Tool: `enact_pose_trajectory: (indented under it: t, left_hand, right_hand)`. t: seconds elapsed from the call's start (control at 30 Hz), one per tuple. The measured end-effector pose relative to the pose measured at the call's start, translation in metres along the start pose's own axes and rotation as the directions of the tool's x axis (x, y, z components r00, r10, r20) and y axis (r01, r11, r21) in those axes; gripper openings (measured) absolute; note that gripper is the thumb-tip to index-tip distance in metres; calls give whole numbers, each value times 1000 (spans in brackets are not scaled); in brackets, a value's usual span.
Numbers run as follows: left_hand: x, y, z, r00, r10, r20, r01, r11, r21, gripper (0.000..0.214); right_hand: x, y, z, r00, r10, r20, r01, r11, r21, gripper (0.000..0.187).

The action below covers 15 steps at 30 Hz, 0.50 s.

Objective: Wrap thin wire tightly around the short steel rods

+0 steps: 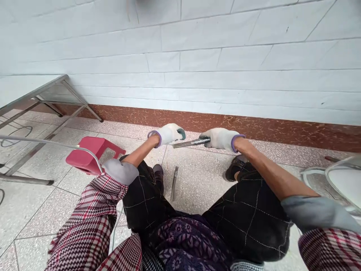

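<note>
Both of my hands wear white knit gloves with purple cuffs. My right hand (221,138) is closed around one end of a short ribbed steel bar (190,143), which points left and level above my knees. My left hand (168,133) is curled just above the bar's free end; I cannot tell whether it touches the bar, and a dark green object shows at its fingertips. A second short metal bar (174,183) lies on the speckled floor between my shoes. I am seated, knees apart, in dark checked trousers.
A red plastic stool (90,152) lies tipped to the left of my left knee. A metal table frame (42,101) stands at the far left with cables under it. A white round object in a metal ring (342,178) sits at the right edge. A white tiled wall is close ahead.
</note>
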<state>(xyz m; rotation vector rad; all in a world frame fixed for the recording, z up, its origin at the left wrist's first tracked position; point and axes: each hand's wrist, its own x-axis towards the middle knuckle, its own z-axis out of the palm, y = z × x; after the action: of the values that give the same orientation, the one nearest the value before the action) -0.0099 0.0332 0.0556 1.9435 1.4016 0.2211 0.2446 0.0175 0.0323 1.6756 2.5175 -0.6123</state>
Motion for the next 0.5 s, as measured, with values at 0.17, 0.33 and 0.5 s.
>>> enact_pose_trajectory:
  t: [0.17, 0.33, 0.5]
  left_hand:
    - [22, 0, 3, 999, -39, -4, 36, 953, -299, 20]
    - [24, 1, 29, 999, 11, 47, 13, 875, -484, 22]
    - [23, 13, 44, 999, 53, -9, -49, 829, -557, 24]
  right_hand:
    - [-10, 19, -6, 991, -98, 90, 52, 910, 411, 40]
    - [-14, 10, -7, 981, -65, -185, 191, 530, 826, 32]
    - [6, 2, -3, 924, 223, -310, 124, 591, 797, 20]
